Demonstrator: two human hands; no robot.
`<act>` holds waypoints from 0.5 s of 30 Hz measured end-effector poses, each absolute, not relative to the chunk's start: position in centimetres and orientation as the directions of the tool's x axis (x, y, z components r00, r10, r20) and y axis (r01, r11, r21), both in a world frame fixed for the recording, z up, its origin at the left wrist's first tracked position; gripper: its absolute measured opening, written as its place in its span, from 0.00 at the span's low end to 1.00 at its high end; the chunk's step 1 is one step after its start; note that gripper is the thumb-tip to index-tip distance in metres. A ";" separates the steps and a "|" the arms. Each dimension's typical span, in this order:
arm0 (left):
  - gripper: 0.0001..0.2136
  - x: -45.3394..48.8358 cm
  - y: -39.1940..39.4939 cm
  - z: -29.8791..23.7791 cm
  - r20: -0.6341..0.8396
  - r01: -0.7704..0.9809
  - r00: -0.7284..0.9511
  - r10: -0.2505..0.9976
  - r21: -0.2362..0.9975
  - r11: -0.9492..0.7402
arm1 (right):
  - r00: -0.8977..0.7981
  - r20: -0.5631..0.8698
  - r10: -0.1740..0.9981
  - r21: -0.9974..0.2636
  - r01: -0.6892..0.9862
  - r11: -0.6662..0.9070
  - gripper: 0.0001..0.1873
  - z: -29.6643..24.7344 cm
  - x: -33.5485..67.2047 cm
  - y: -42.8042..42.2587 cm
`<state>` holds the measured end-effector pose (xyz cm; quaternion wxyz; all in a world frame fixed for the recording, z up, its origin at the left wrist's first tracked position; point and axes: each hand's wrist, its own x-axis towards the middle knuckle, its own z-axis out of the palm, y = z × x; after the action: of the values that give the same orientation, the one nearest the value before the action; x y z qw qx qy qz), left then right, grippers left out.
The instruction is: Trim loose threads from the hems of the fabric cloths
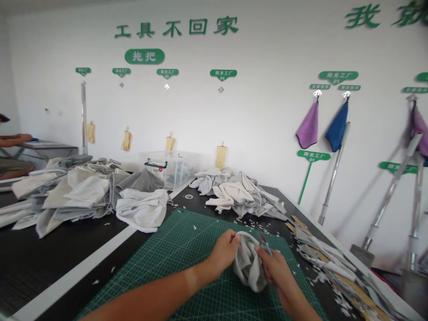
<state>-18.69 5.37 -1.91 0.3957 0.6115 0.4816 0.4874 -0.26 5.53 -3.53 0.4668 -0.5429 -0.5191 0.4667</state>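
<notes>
A: How are the fingers set?
B: The left hand [223, 254] has its fingers pinched on the top of the grey cloth [248, 267]. The right hand [272, 267] has its fingers curled round a small blue tool [266, 248], pressed against the cloth.
A: Where is the cloth?
B: It is held just above the green cutting mat [180, 249]. Piles of fabric [83, 191] lie beyond.

We hold a crumpled pale grey-and-white fabric piece [248, 265] bunched between our left hand [223, 252] and right hand [276, 268], above the green cutting mat [187, 249]; small blue-handled snips [266, 246] touch its top edge.
</notes>
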 end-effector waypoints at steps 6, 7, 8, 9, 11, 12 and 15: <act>0.12 -20.0 6.2 -1.6 0.077 0.101 0.094 0.993 0.991 -0.086 | -0.055 -0.044 0.998 -0.949 -0.310 -0.059 0.35 -0.3 0.9 4.7; 0.12 -20.3 6.3 -1.4 0.106 0.149 0.071 0.992 0.982 -0.115 | -0.098 -0.067 0.993 -0.927 -0.361 -0.098 0.35 0.1 1.0 4.6; 0.11 -20.5 6.4 -1.2 0.144 0.212 0.041 0.989 0.966 -0.149 | -0.137 -0.088 0.987 -0.908 -0.397 -0.136 0.35 0.4 1.0 4.5; 0.11 -20.8 6.4 -1.0 0.189 0.282 0.008 0.982 0.942 -0.183 | -0.167 -0.103 0.980 -0.894 -0.416 -0.165 0.34 0.5 0.9 4.4; 0.09 -21.1 6.4 -0.5 0.281 0.400 -0.044 0.959 0.884 -0.241 | -0.190 -0.141 0.972 -0.889 -0.407 -0.209 0.33 0.4 0.5 4.3; 0.08 -21.1 6.4 -0.2 0.318 0.437 -0.060 0.946 0.860 -0.261 | -0.179 -0.165 0.970 -0.897 -0.382 -0.223 0.31 0.3 0.2 4.2; 0.08 -20.9 6.1 0.1 0.327 0.425 -0.028 0.945 0.859 -0.284 | -0.088 -0.224 0.971 -0.943 -0.233 -0.239 0.30 -0.3 -0.8 4.1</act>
<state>-20.90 6.05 0.09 0.2709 0.6421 0.5333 0.4794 -0.84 4.05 -0.33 0.4796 -0.4752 -0.3881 0.6273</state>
